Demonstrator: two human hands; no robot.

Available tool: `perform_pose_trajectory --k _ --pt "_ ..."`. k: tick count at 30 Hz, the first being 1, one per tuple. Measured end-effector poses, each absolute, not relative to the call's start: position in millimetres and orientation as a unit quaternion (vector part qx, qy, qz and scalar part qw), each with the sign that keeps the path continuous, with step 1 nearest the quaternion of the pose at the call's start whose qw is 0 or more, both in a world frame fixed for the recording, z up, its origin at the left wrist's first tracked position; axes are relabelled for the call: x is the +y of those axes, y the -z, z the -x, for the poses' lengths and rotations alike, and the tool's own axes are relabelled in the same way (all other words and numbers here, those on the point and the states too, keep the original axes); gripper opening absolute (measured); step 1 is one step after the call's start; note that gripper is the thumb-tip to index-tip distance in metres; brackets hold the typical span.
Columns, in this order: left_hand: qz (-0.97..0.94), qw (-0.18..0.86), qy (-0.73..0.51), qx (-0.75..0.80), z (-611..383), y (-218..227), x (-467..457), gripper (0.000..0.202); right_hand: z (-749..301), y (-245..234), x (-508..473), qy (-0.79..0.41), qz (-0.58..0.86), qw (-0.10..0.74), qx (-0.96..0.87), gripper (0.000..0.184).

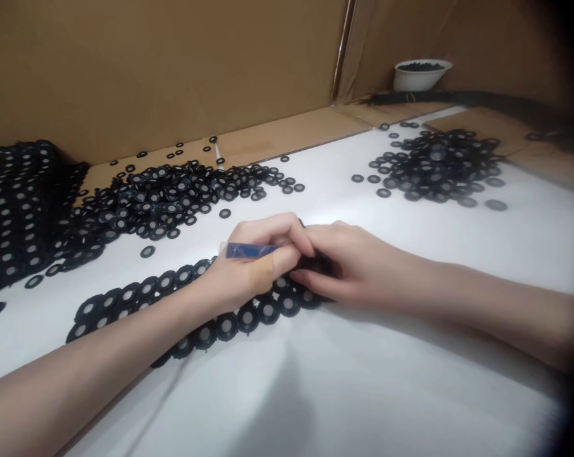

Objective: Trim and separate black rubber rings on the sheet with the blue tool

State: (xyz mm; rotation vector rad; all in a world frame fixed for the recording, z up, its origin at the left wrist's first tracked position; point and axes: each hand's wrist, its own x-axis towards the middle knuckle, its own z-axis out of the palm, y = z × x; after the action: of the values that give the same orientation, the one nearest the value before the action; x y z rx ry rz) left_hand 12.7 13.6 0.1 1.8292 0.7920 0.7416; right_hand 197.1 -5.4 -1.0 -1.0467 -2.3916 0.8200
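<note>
There are two loose black-ring heaps (pixel 173 190), one linked black-ring pile (pixel 15 219), one linked black-ring strip (pixel 258 313), one slim blue tool (pixel 249 251), one white bowl (pixel 416 80).

Soft light falls on my white tabletop (pixel 411 368), brightest just beyond my left hand (pixel 265 257) and right hand (pixel 353 260), perhaps from overhead, though I can't see the source. The cardboard wall (pixel 173 70) looks dull brown. A blurred grey shadow spreads on my side. Rightward, the ring pile (pixel 425 171) and my forearm (pixel 496 304) smear, the cup (pixel 415 80) stretches, and the edge goes black.
</note>
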Motion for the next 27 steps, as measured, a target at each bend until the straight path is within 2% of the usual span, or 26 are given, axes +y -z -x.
perform_pose_trajectory --k 27 --pt "-0.749 0.485 -0.285 0.349 -11.0 -2.6 12.9 0.012 -199.7 3.1 -3.2 -0.314 0.355 0.205 -0.856 0.010"
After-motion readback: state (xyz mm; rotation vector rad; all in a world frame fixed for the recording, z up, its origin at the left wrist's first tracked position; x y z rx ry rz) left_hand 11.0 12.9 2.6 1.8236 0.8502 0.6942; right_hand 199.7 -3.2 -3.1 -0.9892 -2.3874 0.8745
